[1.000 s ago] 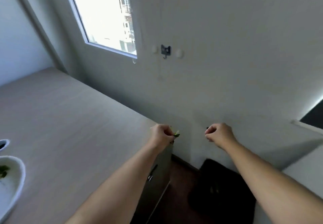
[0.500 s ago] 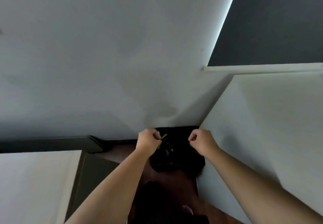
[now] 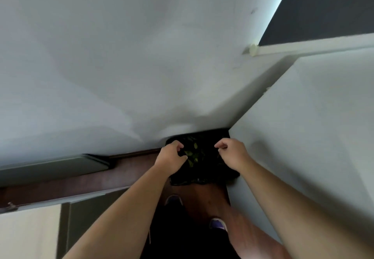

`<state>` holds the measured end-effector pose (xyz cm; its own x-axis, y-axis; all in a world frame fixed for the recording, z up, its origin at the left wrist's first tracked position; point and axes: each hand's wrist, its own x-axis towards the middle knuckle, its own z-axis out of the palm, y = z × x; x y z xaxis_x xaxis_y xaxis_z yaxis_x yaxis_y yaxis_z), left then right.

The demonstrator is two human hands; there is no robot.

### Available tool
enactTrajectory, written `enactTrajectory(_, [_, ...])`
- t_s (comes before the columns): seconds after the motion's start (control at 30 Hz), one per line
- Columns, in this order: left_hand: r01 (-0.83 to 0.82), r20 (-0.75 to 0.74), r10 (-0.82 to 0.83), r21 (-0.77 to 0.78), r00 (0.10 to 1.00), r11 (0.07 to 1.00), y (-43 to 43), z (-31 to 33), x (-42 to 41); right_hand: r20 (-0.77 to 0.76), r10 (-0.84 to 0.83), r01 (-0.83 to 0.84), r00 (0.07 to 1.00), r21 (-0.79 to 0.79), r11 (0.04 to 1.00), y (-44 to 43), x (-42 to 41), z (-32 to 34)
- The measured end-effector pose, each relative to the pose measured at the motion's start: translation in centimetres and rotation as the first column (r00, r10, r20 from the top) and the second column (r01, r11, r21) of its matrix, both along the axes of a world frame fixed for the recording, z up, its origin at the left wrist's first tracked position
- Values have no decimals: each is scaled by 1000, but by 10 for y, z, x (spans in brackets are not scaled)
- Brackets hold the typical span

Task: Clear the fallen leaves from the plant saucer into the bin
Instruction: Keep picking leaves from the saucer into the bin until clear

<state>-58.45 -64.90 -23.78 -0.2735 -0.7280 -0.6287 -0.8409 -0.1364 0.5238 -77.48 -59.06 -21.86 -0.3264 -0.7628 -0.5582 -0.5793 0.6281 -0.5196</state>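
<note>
A black bin (image 3: 204,179) stands on the floor in the corner between two white walls. Several green leaves (image 3: 193,153) lie inside it. My left hand (image 3: 170,158) hovers over the bin's left side; its thumb and curled fingers are parted and I see no leaf in them. Over the bin's right side is my right hand (image 3: 229,152), fingers curled in with the thumb against the forefinger, and nothing shows in it. The plant saucer is out of view.
A light table top (image 3: 28,232) with a grey cabinet side (image 3: 89,214) sits at the lower left. The floor (image 3: 125,175) is dark brown. My feet in purple shoes (image 3: 217,223) stand just before the bin. A white wall (image 3: 303,137) closes the right side.
My view swung from the table and window down to the corner bin. Both hands came over the bin. The leaf pinched in my left hand is gone from it, and its fingers have parted.
</note>
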Motion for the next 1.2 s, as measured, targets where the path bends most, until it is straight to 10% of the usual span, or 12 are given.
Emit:
enactTrajectory(0.47, [-328,-47,348,-473,936,818,61,203,103,-38,446,-428,894,-360,829,-25,116,175])
enactTrajectory(0.97, [-810,73,979,-552,188,197,464,260,381,-96,993,-874,72,-486,17,220,458,254])
enactTrajectory(1.2, [-853,291,944,-442,157,278,618,212,464,-179,963,-900,-202,-354,-255,349,561,209])
